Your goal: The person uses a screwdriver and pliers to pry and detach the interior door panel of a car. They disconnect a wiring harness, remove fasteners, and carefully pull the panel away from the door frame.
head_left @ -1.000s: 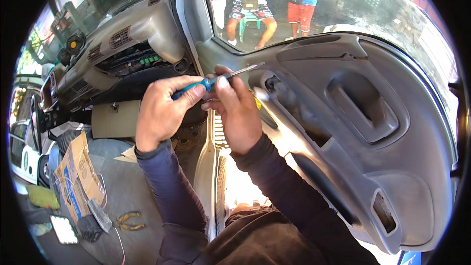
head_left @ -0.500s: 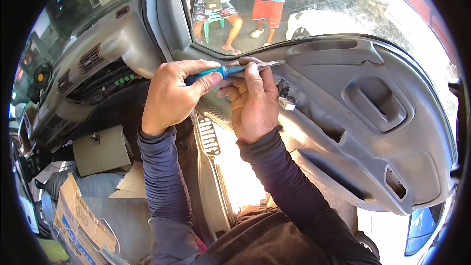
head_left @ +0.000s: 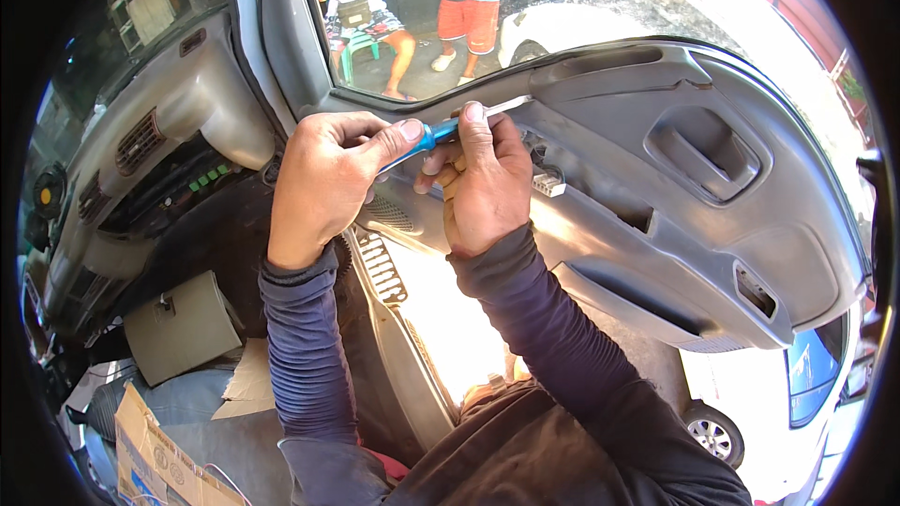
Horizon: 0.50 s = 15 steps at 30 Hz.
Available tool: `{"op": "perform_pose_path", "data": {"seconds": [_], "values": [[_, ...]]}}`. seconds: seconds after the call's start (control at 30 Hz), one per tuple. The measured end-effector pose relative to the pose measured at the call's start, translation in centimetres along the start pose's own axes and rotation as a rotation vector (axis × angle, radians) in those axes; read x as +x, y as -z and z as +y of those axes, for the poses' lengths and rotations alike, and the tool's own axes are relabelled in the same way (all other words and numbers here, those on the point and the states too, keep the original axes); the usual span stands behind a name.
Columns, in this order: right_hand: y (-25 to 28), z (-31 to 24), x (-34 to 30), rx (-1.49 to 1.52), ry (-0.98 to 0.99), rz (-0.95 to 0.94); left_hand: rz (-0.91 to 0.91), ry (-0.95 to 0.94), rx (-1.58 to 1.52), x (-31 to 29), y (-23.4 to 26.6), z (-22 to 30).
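Observation:
I hold a screwdriver [head_left: 428, 139] with a blue handle in front of the open door. My left hand [head_left: 323, 173] is closed around the handle, thumb along its upper side. My right hand [head_left: 489, 192] pinches the front of the screwdriver between thumb and fingers. The bare metal shaft sticks out beyond the right thumb, pointing up and right near the door's top edge. Just right of my right hand, a pale wire connector [head_left: 547, 185] protrudes from an opening in the grey door panel [head_left: 647, 169].
The dashboard [head_left: 178, 103] with an open cavity is on the left. Below it are a beige panel [head_left: 180, 326] and a torn cardboard box [head_left: 164, 445] by the seat. Two people stand or sit beyond the window. A white car [head_left: 741, 384] is outside at the lower right.
The view has shifted, so the door and dashboard appear further left and higher. The screwdriver tilts a little more upward, and my right thumb lies across it; both hands keep hold.

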State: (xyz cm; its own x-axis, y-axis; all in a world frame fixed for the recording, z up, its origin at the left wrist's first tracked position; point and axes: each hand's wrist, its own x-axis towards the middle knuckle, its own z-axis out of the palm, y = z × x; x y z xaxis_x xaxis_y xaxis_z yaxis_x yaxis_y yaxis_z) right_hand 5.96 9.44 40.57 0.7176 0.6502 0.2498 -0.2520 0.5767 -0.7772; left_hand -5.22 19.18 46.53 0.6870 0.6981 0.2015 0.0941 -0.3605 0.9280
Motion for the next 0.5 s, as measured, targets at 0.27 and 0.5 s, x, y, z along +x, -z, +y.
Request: {"op": "perform_pose_path", "data": {"seconds": [0.27,0.5], "values": [[1.0,-14.4,-6.7,-1.579,0.679,-0.641,0.161,-0.310,0.211,-0.1,-0.6,-1.6],[3.0,-22.3,5.2,-2.373,1.160,-0.855,0.170,-0.382,0.136,0.1,-2.4,-4.0]]}}
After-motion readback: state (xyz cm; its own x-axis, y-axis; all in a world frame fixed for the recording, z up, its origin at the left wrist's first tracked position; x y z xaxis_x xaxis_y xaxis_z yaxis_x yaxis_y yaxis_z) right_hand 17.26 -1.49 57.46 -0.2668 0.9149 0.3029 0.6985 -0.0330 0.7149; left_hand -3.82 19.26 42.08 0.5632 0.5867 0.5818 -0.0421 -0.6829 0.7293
